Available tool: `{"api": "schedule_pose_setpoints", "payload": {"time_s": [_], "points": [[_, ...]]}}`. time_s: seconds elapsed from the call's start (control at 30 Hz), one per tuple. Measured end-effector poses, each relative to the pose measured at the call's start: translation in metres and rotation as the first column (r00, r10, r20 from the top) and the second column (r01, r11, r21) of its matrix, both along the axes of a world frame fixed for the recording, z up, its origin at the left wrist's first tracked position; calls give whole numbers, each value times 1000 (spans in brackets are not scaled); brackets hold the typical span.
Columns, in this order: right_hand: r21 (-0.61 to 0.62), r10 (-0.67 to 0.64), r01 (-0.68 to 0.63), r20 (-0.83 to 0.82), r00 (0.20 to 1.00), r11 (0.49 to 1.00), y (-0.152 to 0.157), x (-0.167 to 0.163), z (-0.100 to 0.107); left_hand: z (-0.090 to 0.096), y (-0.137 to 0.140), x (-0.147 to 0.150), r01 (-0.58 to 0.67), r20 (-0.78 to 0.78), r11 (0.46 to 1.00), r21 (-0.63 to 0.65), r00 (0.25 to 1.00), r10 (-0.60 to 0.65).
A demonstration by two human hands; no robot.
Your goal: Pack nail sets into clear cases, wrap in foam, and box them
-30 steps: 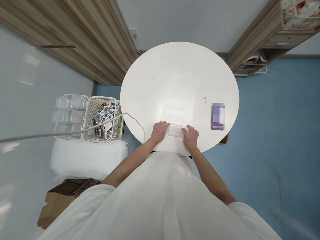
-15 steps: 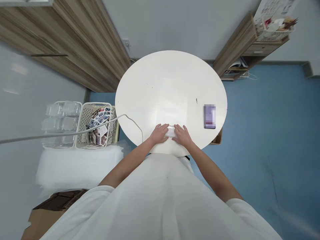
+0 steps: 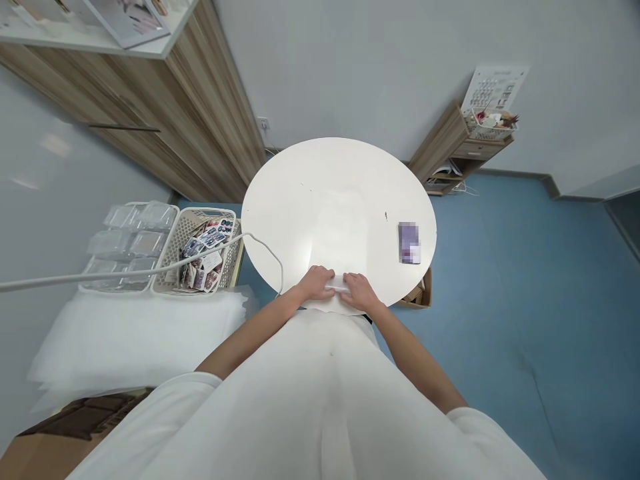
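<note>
A small translucent white pack (image 3: pixel 337 283), flat and oblong, is at the near edge of the round white table (image 3: pixel 340 180). Its ends are between my two hands; whether it is a box or a wrapped bundle I cannot tell. My left hand (image 3: pixel 316 283) has its fingers curled over the left end. On the right end, my right hand (image 3: pixel 359 292) grips with bent fingers, the thumb at the near side. Both hands cover part of the pack.
A purple, blurred-out flat object (image 3: pixel 409 243) lies on the table's right side. A white cable (image 3: pixel 215 248) crosses from the left to the table's edge. Left stand a basket of printed cards (image 3: pixel 167 267) and several clear plastic boxes (image 3: pixel 147 244), above white sheeting (image 3: pixel 140 333).
My fingers, flatter over the pack before, are now more bent around its ends. The head view has tilted up, showing more of the wall and the shelf.
</note>
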State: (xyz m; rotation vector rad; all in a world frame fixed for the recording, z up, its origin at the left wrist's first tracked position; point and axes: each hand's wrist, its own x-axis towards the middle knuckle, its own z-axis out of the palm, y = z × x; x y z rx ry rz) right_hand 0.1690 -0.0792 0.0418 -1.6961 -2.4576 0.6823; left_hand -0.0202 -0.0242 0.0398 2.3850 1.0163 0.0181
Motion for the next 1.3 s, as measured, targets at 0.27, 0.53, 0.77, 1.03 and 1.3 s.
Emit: {"api": "schedule_pose_setpoints", "payload": {"time_s": [0.27, 0.53, 0.77, 1.03, 1.3], "points": [[-25, -122, 120, -74, 990, 992, 26, 12, 4, 3, 9, -3, -179, 125, 984, -15, 976, 180], [-303, -403, 310, -324, 856, 901, 42, 16, -5, -15, 27, -11, -361, 193, 862, -354, 874, 445], [-338, -508, 420, -236, 828, 842, 52, 23, -23, -20, 39, -11, -486, 16, 758, -434, 838, 546], [-167, -570, 558, -31, 821, 813, 51, 14, -29, -20, 39, -12, -646, -145, 708, -285, 760, 634], [166, -353, 337, 77, 933, 927, 38, 17, -12, -2, 32, 3, -347, 35, 929, 127, 938, 345]]}}
